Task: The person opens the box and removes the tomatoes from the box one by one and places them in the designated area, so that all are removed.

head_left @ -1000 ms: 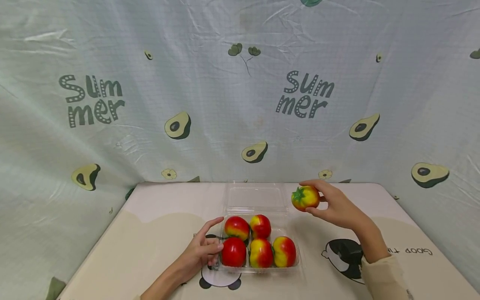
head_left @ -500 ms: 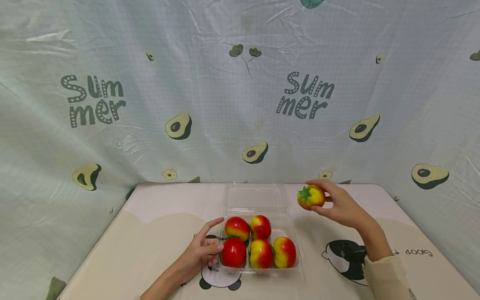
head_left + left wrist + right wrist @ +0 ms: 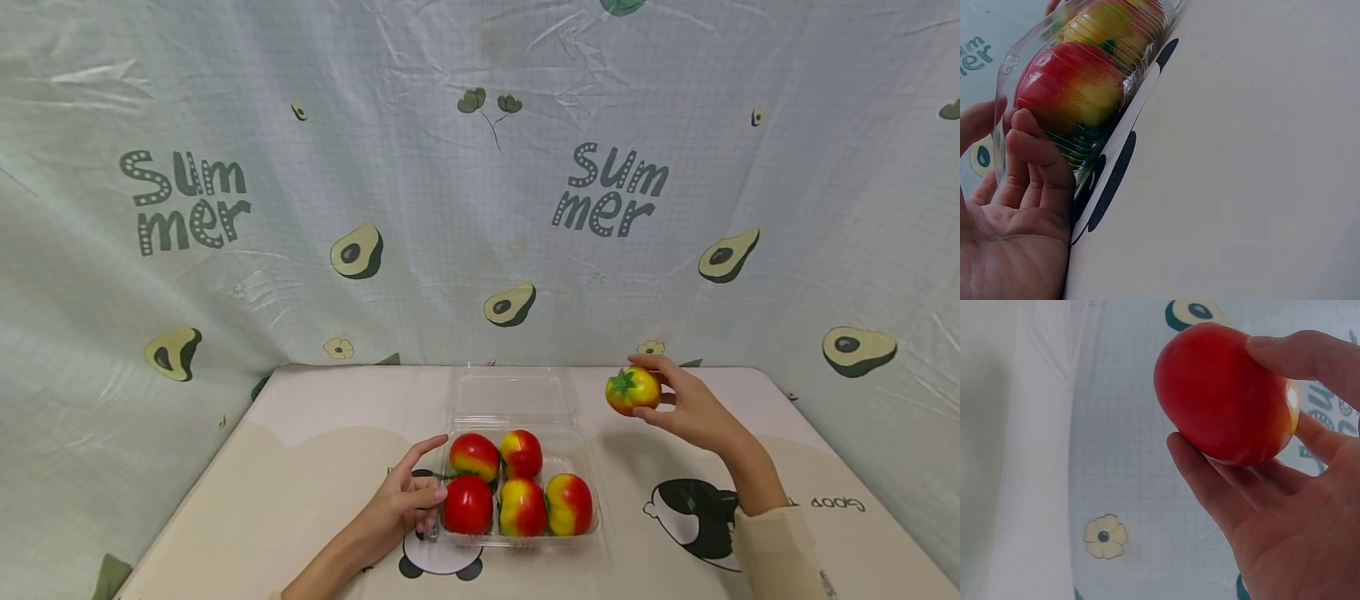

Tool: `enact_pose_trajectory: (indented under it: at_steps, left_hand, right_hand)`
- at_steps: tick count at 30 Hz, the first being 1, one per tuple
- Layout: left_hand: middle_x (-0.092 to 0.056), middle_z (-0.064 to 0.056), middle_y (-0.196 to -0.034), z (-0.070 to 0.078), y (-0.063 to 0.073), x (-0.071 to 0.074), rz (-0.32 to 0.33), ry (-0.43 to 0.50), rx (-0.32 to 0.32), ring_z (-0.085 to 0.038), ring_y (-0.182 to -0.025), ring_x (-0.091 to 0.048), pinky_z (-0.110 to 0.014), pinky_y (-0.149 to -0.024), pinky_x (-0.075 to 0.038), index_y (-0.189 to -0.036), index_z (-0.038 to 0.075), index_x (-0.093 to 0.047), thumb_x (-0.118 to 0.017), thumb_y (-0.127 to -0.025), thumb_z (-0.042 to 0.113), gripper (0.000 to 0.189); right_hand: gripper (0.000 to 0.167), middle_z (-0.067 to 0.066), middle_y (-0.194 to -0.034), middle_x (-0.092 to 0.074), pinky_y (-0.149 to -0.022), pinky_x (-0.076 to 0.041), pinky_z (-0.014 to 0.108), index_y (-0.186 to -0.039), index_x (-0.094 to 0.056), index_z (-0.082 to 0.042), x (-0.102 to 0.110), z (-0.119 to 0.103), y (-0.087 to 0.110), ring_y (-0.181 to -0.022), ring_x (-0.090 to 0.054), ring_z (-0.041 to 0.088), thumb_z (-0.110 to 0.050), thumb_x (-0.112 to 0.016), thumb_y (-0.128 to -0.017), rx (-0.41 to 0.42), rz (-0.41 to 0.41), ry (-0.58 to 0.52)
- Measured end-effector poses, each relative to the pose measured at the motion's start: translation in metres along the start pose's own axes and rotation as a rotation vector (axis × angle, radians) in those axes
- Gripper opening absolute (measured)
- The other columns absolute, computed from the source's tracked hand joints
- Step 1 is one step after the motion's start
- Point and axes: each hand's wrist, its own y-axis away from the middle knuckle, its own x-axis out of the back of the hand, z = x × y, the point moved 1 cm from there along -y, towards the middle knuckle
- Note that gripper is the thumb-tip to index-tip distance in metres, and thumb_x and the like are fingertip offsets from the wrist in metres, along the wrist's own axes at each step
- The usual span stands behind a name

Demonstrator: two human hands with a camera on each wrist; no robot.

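My right hand holds a red-and-yellow fruit with a green leafy top above the back right of the table. In the right wrist view, the thumb lies on one side of the glossy red fruit and the fingers on the other. At the left side of a clear plastic box, my left hand grips the edge, thumb at the rim and index finger stretched along it. Several similar fruits sit in the box. The left wrist view has bent fingers close against the box wall.
The box's clear lid lies folded open towards the back. Its back right compartment holds no fruit. A printed cloth hangs behind the table, whose cover has cartoon prints.
My right hand has carried the fruit to the right and slightly up, away from the box. The left hand and the box have stayed in place.
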Motion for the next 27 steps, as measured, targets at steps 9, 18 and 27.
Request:
enact_pose_trajectory:
  at_steps: [9, 18, 27]
  left_hand:
    - [-0.06, 0.008, -0.075, 0.0, 0.0, 0.0, 0.001, 0.003, 0.003, -0.006, -0.06, -0.055, -0.018, -0.061, -0.05, -0.164, 0.017, -0.008, -0.058, -0.101, 0.01, 0.08]
    - [-0.059, 0.008, -0.074, 0.0, 0.0, 0.0, 0.013, 0.004, 0.01, -0.006, -0.06, -0.055, -0.018, -0.061, -0.05, -0.164, 0.019, -0.01, -0.059, -0.101, 0.01, 0.08]
    - [-0.06, 0.008, -0.075, 0.0, -0.001, 0.0, 0.011, 0.003, 0.011, -0.007, -0.06, -0.055, -0.018, -0.062, -0.05, -0.164, 0.019, -0.01, -0.058, -0.101, 0.01, 0.079]
  right_hand:
    - [0.069, 0.024, -0.15, -0.047, -0.099, -0.055, 0.026, -0.152, -0.041, -0.006, 0.0, 0.018, 0.001, -0.13, -0.054, 0.048, -0.01, -0.075, -0.092, -0.026, -0.004, -0.059]
    - [0.072, 0.028, -0.155, -0.042, -0.097, -0.046, 0.01, -0.155, -0.037, 0.0, -0.001, 0.033, 0.001, -0.135, -0.048, 0.051, -0.011, -0.073, -0.094, -0.077, -0.002, -0.138]
    - [0.068, 0.028, -0.154, -0.042, -0.091, -0.042, 0.006, -0.152, -0.039, 0.001, -0.011, 0.049, -0.001, -0.135, -0.048, 0.05, -0.012, -0.072, -0.094, -0.154, 0.007, -0.219]
